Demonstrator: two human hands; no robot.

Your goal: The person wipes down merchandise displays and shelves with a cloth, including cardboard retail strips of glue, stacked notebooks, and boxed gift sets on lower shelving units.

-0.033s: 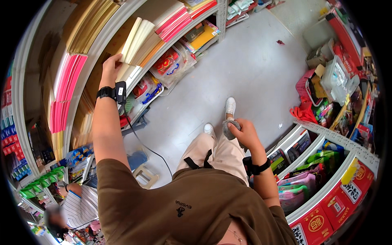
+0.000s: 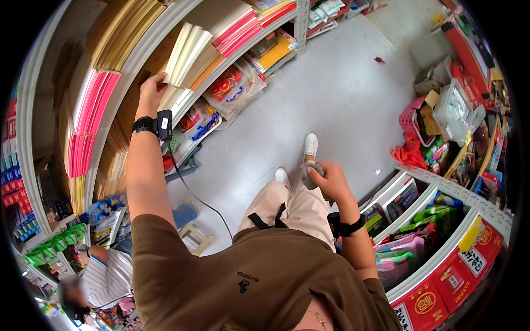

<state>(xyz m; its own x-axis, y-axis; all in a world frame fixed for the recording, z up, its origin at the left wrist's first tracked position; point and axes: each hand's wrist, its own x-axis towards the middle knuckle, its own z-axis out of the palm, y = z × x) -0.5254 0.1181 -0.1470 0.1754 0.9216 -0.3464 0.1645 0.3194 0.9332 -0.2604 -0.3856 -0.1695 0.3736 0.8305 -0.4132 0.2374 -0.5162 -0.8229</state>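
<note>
My left hand point(image 2: 152, 91) reaches up to a shelf at the upper left, its fingers closed at the near end of a stack of cream-coloured paper point(image 2: 187, 52). The stack stands tilted and fanned into several thick wads; part of my grip is hidden behind it. Under the stack lie white and tan papers point(image 2: 201, 69). In front of my legs, my right hand point(image 2: 331, 179) is wrapped round a crumpled grey cloth point(image 2: 309, 175). A black strap with a small box point(image 2: 164, 125) sits on my left wrist, and a cable runs down from it.
Pink paper stacks point(image 2: 91, 118) and brown ones fill the left shelves. A rack with packaged goods point(image 2: 408, 248) stands at my right. Farther right are a pink basket point(image 2: 409, 118) and a clear plastic box point(image 2: 455, 110). Another person point(image 2: 110, 276) is at the lower left, near a stool point(image 2: 196, 240).
</note>
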